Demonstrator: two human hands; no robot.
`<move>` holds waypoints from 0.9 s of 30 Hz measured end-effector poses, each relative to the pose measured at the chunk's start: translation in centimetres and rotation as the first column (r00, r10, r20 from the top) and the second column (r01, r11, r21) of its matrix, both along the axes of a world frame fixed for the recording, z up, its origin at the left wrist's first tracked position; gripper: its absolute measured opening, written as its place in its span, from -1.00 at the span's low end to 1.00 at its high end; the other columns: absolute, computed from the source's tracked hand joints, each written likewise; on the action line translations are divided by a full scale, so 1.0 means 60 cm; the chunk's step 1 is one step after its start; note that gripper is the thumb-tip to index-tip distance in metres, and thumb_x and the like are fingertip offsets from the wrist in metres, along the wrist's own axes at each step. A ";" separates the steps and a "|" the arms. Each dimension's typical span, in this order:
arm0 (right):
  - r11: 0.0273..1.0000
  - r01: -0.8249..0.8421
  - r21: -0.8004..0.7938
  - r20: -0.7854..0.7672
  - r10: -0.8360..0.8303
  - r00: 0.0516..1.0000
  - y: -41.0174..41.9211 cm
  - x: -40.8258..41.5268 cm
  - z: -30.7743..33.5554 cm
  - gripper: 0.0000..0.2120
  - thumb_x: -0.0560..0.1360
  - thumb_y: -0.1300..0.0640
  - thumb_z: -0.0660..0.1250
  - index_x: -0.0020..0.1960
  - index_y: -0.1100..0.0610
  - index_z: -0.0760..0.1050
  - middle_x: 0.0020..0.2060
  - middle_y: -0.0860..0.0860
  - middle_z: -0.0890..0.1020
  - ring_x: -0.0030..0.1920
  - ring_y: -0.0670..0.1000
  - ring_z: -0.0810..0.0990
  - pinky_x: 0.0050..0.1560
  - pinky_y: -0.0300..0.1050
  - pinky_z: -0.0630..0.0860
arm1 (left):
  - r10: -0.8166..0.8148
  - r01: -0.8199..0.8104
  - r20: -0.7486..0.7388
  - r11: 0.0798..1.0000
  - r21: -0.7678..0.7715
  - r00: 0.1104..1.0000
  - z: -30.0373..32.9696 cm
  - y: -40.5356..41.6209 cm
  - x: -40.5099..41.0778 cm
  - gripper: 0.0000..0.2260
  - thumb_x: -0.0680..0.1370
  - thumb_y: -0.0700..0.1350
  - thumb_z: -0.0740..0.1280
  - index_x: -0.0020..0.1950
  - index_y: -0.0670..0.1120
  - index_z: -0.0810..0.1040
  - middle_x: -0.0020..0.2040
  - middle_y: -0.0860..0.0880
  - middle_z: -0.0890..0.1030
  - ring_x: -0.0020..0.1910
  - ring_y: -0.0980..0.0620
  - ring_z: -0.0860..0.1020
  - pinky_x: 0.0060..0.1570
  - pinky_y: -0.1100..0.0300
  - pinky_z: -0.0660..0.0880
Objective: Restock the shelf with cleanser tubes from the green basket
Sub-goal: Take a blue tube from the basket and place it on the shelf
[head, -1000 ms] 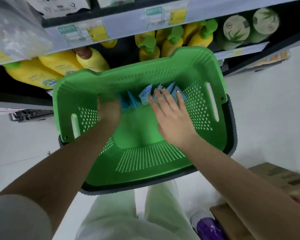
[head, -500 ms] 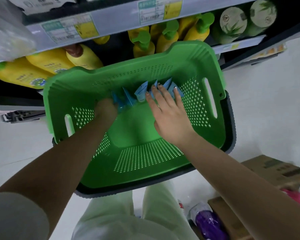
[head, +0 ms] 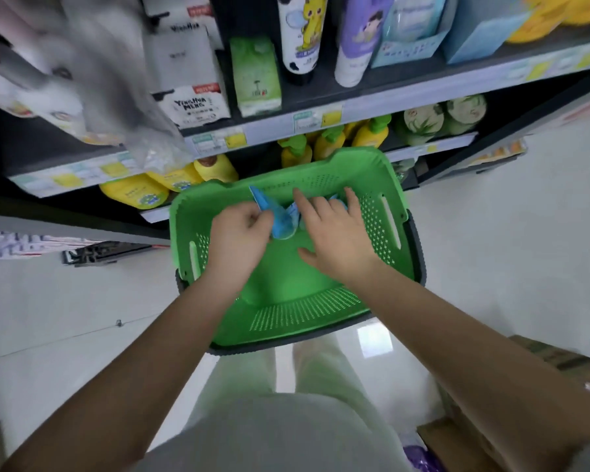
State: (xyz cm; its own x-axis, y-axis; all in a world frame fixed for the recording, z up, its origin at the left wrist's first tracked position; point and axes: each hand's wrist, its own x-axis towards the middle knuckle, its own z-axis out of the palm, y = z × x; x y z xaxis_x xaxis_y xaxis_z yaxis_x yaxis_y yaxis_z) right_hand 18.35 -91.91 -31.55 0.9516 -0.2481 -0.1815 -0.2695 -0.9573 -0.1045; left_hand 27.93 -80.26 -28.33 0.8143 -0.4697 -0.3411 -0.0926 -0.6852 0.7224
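Shop aisle, pale glossy floor [head: 508, 267], wide and open to right of the green basket [head: 286, 321]; open floor also on the left side. Dark shelving [head: 372, 97] runs across the far side, price labels along its lips. Basket's far rim sits close against the lower shelf edge, little room between them. Basket nests in a dark grey outer basket [head: 419, 267], only its rim showing. Cardboard boxes [head: 474, 437] crowd the near right corner of the floor.

Basket contents: blue cleanser tubes [head: 281, 223] bunched at the far wall, rest of the basket floor bare green. Left hand [head: 235, 233] curled, pinching one tube, whose flat crimped end sticks up toward the rim. Right hand [head: 334, 236] spread flat, fingers straight, resting over the other tubes, gripping none.

Lower shelf: yellow bottles [head: 133, 190] lying on their sides at left, yellow pump bottles [head: 331, 144] with green tops behind the basket, pale green jars [head: 433, 122] to the right. Upper shelf: black-and-white packets [head: 191, 107], green carton [head: 256, 80], upright tubes [head: 300, 35]
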 end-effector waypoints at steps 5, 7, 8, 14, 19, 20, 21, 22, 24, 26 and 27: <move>0.983 0.145 0.112 0.091 -0.156 0.984 0.010 0.012 0.086 -0.18 0.28 -0.19 0.47 0.37 0.20 0.31 0.11 0.11 0.53 0.12 0.18 0.52 0.32 0.31 0.19 | -0.006 0.011 0.022 0.975 -0.223 1.000 0.141 -0.013 -0.004 -0.78 0.50 -0.17 0.27 -0.30 -0.25 0.52 -0.48 -0.01 0.54 -0.52 0.19 0.53 -0.44 0.20 0.40; 0.952 0.177 0.249 0.201 -0.230 0.952 0.008 0.021 0.124 -0.29 0.26 -0.13 0.51 0.25 0.22 0.39 0.02 0.12 0.53 0.03 0.19 0.53 0.11 0.14 0.40 | -0.002 0.001 -0.001 0.949 -0.315 1.000 0.192 -0.018 -0.004 -0.77 0.50 -0.19 0.27 -0.31 -0.30 0.50 -0.50 -0.05 0.53 -0.57 0.19 0.52 -0.49 0.26 0.37; 0.924 0.185 0.334 0.236 -0.272 0.933 0.007 0.026 0.146 -0.36 0.27 -0.08 0.51 0.20 0.22 0.39 0.00 0.11 0.51 0.01 0.17 0.51 -0.04 0.01 0.39 | -0.004 0.005 0.005 0.938 -0.348 1.000 0.217 -0.019 -0.005 -0.76 0.48 -0.17 0.28 -0.34 -0.28 0.49 -0.51 -0.06 0.53 -0.57 0.17 0.52 -0.51 0.29 0.36; 0.811 0.086 0.579 0.405 -0.377 0.833 0.010 0.049 0.257 -0.58 0.29 0.12 0.48 0.06 0.21 0.42 -0.09 0.04 0.52 -0.04 0.12 0.52 -0.19 -0.09 0.34 | -0.007 0.073 0.140 0.880 -0.469 0.990 0.352 -0.018 -0.008 -0.71 0.51 -0.12 0.31 -0.40 -0.19 0.47 -0.56 -0.02 0.52 -0.58 0.14 0.47 -0.50 0.31 0.31; 0.715 0.014 0.699 0.448 -0.453 0.771 0.018 0.067 0.344 -0.63 0.24 -0.01 0.39 0.02 0.00 0.46 -0.12 -0.04 0.60 -0.07 -0.01 0.58 -0.13 0.04 0.54 | -0.011 0.160 0.246 0.789 -0.593 0.969 0.439 0.000 -0.009 -0.69 0.44 0.06 0.24 -0.39 -0.15 0.42 -0.54 0.01 0.46 -0.51 0.12 0.47 -0.41 0.17 0.38; 0.692 0.000 0.721 0.443 -0.461 0.769 0.018 0.071 0.365 -0.66 0.22 -0.04 0.37 -0.01 -0.06 0.46 -0.12 -0.05 0.61 -0.07 -0.03 0.60 -0.11 0.05 0.56 | 0.005 0.170 0.276 0.777 -0.606 0.961 0.452 0.009 -0.006 -0.72 0.44 0.03 0.23 -0.38 -0.12 0.43 -0.52 0.00 0.47 -0.49 0.11 0.47 -0.39 0.16 0.38; 0.675 -0.015 0.737 0.437 -0.459 0.773 0.018 0.075 0.387 -0.66 0.21 -0.05 0.38 -0.02 -0.09 0.46 -0.11 -0.06 0.62 -0.06 -0.03 0.61 -0.09 0.07 0.57 | 0.025 0.179 0.313 0.776 -0.605 0.949 0.464 0.018 -0.003 -0.76 0.44 0.03 0.24 -0.36 -0.08 0.44 -0.48 -0.03 0.49 -0.46 0.07 0.48 -0.37 0.14 0.39; 0.665 -0.032 0.746 0.435 -0.451 0.779 0.018 0.080 0.410 -0.65 0.22 -0.05 0.39 -0.01 -0.08 0.46 -0.10 -0.05 0.62 -0.05 -0.02 0.61 -0.09 0.11 0.58 | 0.053 0.182 0.346 0.771 -0.610 0.937 0.475 0.028 0.001 -0.81 0.43 0.04 0.25 -0.32 -0.03 0.45 -0.43 -0.05 0.51 -0.42 0.04 0.49 -0.36 0.14 0.40; 0.682 -0.094 0.725 0.475 -0.397 0.786 0.018 0.084 0.464 -0.65 0.25 0.02 0.42 0.02 -0.04 0.49 -0.10 -0.05 0.63 -0.06 -0.03 0.61 -0.12 0.10 0.58 | 0.112 0.171 0.383 0.755 -0.633 0.917 0.498 0.045 0.009 -0.98 0.42 0.03 0.25 -0.18 0.13 0.46 -0.36 0.02 0.52 -0.35 0.13 0.49 -0.33 0.27 0.40; 0.694 -0.173 0.698 0.528 -0.337 0.779 0.020 0.086 0.520 -0.67 0.28 0.14 0.44 0.04 0.02 0.51 -0.10 -0.08 0.62 -0.06 -0.09 0.59 -0.12 0.01 0.58 | 0.142 0.187 0.431 0.751 -0.634 0.891 0.520 0.058 0.020 -0.78 0.43 0.00 0.24 0.02 0.27 0.37 -0.28 0.15 0.49 -0.25 0.22 0.48 -0.26 0.43 0.41; 0.688 -0.206 0.696 0.543 -0.316 0.778 0.021 0.086 0.547 -0.66 0.30 0.17 0.45 0.05 0.01 0.51 -0.09 -0.11 0.62 -0.05 -0.13 0.58 -0.12 -0.07 0.57 | 0.139 0.205 0.453 0.750 -0.629 0.881 0.530 0.063 0.028 -0.70 0.43 0.00 0.24 0.09 0.31 0.32 -0.23 0.19 0.49 -0.18 0.23 0.49 -0.19 0.44 0.41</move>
State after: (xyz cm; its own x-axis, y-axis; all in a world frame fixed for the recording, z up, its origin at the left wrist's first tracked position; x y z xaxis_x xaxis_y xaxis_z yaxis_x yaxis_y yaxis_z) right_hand 23.52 -90.63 1.29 0.8993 -0.3528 0.2585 0.0492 -0.5057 -0.8613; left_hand 29.60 -76.49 3.48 0.7667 -0.4595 0.4483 -0.5303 -0.0596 0.8457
